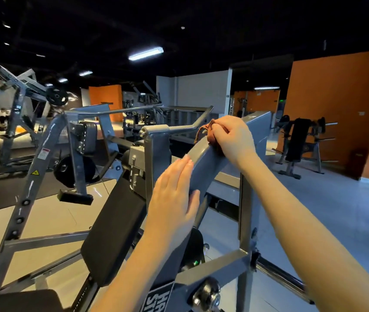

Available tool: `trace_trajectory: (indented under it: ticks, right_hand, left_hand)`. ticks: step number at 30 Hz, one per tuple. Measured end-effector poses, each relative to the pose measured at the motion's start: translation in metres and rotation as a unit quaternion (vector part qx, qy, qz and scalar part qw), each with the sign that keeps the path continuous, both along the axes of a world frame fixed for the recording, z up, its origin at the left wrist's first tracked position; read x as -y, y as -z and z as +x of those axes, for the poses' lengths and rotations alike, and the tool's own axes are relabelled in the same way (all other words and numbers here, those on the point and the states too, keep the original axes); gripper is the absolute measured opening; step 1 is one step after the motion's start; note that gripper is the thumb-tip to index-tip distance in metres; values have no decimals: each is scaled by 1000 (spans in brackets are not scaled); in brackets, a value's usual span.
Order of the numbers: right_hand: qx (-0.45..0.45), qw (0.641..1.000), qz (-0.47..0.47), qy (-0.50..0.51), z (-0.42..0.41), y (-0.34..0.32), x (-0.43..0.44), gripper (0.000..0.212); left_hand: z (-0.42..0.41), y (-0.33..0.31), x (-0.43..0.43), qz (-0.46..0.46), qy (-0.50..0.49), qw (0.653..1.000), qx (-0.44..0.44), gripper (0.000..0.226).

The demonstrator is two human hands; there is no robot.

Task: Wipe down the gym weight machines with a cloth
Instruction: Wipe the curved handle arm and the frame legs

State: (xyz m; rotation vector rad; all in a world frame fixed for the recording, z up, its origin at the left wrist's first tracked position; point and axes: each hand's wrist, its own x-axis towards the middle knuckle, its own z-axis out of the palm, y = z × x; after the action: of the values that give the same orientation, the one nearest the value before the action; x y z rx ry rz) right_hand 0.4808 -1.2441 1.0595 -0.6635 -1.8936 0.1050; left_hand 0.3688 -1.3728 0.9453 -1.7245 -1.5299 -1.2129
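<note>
The right hand (232, 138) is curling around a bunched rust-brown cloth (213, 140) and pressing it onto the upper end of the weight machine's grey sloping arm (203, 167), close to where that arm is meeting a flat grey plate (257, 127). A frayed cord (199, 134) from the cloth is dangling over the arm's left edge. The left hand (172, 194) is lying lower on the same arm, fingers straight and together, gripping nothing, and is probably steadying the arm.

The step in hand is looking like a wipe along the arm's top face. Doing it well is meaning:
- spreading the cloth flatter under the palm
- drawing it down the arm in long, overlapping passes
- wrapping it over both side edges
- lifting the left hand clear as the cloth is approaching
- keeping the loose cord gathered, away from the pivot bolt (142, 132)
</note>
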Motion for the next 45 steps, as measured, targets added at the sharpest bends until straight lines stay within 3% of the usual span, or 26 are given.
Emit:
trace_trajectory:
  ticks: [4,10,12,15,18,21,24,29,33,36,40,45]
  right_hand:
    - [-36,999,28,16,-5,18,-2,36]
    - [57,985,145,-71,0,14,0,40]
    - [64,989,118,-61,10,5,-14,36]
    - [-3,999,29,-14,17,-2,-28,30]
    - [-59,998,29,1,4,9,-19,31]
    - [3,992,107,-59,-3,22,-1,36]
    - [68,991,93,-68,12,5,-19,36]
    - [-50,998,-27,34,20,-3,-44,29]
    - [-25,999,35,-31,9,11,-21,26]
    - [30,999,3,-41,23,-7,-34,31]
    - [-41,997,-66,13,30,-19,-49,31]
    - [-19,996,18,-91,24,0,-39,32]
  left_hand:
    - [6,-7,-8,-3,-49,999,-21,56]
    - [8,-6,-6,-19,-92,995,-20,54]
    - [9,-7,-5,-22,-102,994,-14,53]
    - [13,-7,-3,-22,-105,994,0,54]
    - [22,-18,-3,-19,-109,994,10,55]
    - [27,-41,-16,-26,-95,995,-14,52]
    - [24,-50,-29,-38,-87,995,-25,50]
    - [22,-43,-35,-13,-114,993,-43,51]
    - [22,-43,-36,6,-121,991,-62,54]
    - [22,-44,-34,3,-121,990,-69,54]
    - [25,-46,-36,15,-134,989,-65,46]
    - [31,-62,-44,8,-151,983,-106,48]
